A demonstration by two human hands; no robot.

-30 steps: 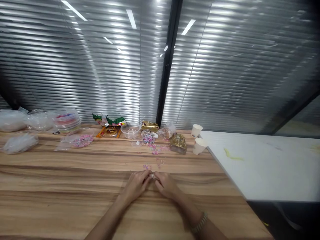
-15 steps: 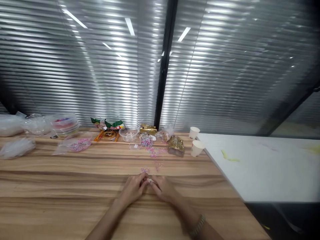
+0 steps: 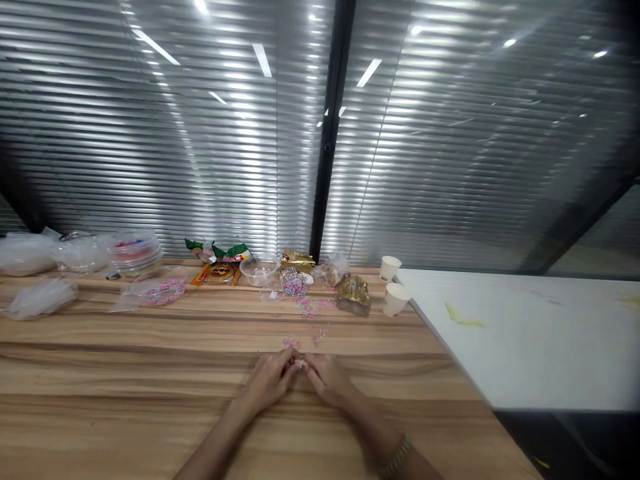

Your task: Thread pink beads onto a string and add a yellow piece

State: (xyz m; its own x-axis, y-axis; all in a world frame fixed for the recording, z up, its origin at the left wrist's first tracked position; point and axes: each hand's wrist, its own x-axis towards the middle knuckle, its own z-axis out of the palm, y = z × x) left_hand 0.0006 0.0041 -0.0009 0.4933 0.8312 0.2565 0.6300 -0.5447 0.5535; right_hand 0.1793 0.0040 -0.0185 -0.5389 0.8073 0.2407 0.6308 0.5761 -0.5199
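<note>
Head view: the left hand (image 3: 270, 378) and right hand (image 3: 330, 380) still meet above the table (image 3: 150, 387), each grip pinching a small white piece (image 3: 301, 364) between them. Compared with half a second ago, the hands have barely moved, while more bright light spots (image 3: 509, 43) show on the window (image 3: 450, 133). From the piece, small pink links (image 3: 291, 343) lie near twelve o'clock, and two paper cups (image 3: 397, 300) stand at two o'clock.

A wood-grain table (image 3: 150, 393) fills the lower frame. Across its far edge, left to right, lie clear plastic bags (image 3: 27, 255), stacked plastic tubs (image 3: 134, 252), snack packets (image 3: 219, 273), what look like small pink pieces (image 3: 309, 305), and two paper cups (image 3: 396, 299).
</note>
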